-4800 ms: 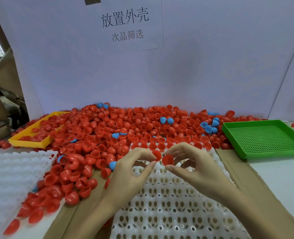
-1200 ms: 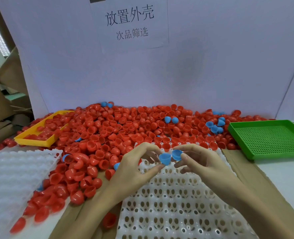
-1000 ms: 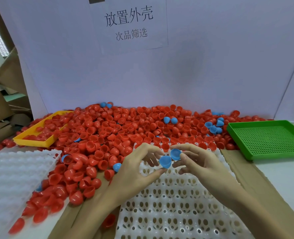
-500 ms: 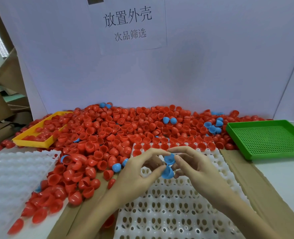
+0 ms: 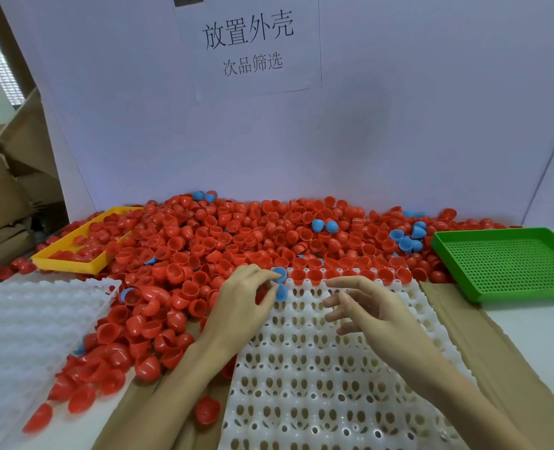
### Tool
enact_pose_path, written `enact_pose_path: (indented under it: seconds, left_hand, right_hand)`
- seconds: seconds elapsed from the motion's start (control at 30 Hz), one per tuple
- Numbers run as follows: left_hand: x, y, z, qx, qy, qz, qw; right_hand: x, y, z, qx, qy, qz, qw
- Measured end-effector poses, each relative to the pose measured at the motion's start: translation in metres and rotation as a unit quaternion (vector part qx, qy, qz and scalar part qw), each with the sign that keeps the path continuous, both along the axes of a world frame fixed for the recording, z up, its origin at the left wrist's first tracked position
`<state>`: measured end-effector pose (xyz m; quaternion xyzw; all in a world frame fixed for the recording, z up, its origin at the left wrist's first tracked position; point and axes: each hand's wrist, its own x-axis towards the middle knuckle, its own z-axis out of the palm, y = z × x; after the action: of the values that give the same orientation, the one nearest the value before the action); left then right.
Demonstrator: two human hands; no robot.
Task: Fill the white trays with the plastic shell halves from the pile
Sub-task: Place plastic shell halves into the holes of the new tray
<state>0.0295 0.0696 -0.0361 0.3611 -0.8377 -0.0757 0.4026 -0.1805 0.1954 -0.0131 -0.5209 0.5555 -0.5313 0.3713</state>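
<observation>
One row of red shells (image 5: 334,275) along white tray (image 5: 318,384) far edge

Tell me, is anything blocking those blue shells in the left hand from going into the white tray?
Nothing visible does. The left hand pinches two blue shells right over open cups at the white tray's far-left corner.

Two white trays (image 5: 334,368) lay there, one yellow tray (image 5: 71,264), one green tray (image 5: 509,264). Red shell halves (image 5: 236,235) were too many to count. Two blue halves (image 5: 281,284) sat in the left hand (image 5: 243,297); two hands showed.
</observation>
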Motion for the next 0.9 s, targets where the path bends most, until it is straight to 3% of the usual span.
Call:
enact_pose_path:
  seconds: [0.4,0.5,0.63,0.73,0.9]
  left_hand:
    - [0.006,0.001,-0.002,0.029,-0.045,-0.063,0.997]
    - [0.008,-0.002,0.001,0.064,-0.012,-0.065,0.996]
    - [0.025,-0.021,0.004,0.058,0.031,0.030,0.997]
    - [0.047,-0.040,-0.003,0.025,-0.040,0.134,0.990]
    - [0.057,-0.054,-0.014,0.079,-0.137,0.142,0.977]
  right_hand:
    - [0.000,-0.002,-0.002,0.007,0.005,-0.008,1.000]
    - [0.000,-0.003,-0.001,0.009,0.002,-0.009,1.000]
    - [-0.001,-0.002,-0.001,0.011,-0.007,-0.007,1.000]
    - [-0.002,-0.002,0.000,0.011,-0.008,-0.007,1.000]
    - [-0.001,-0.002,0.000,0.015,-0.006,-0.007,1.000]
